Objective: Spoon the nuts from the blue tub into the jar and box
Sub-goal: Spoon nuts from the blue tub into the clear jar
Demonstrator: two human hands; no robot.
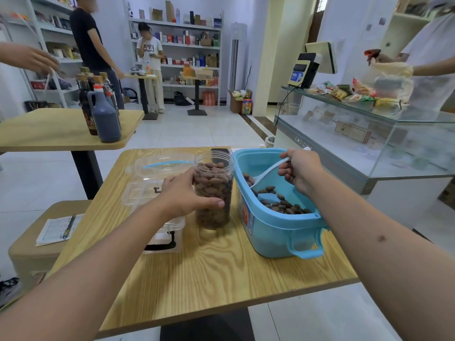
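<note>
The right hand (299, 169) has its grip clenched on the handle of a pale blue plastic spoon (267, 174), bowl down among brown nuts (283, 205) in the blue plastic tub (275, 230). The left hand (183, 195) clasps the clear, nearly full plastic jar (213, 193) (touching the tub) on the wooden table (209, 267); the clear plastic box (157, 193) sits left.

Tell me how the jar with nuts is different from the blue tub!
The jar is clear, tall and round; the blue tub is solid blue, low and wide. The jar is nearly full of nuts; the tub has only a thin scatter left on its bottom. The left hand holds the jar, while the right hand dips a spoon into the tub. Both stand open on the wooden table.
</note>
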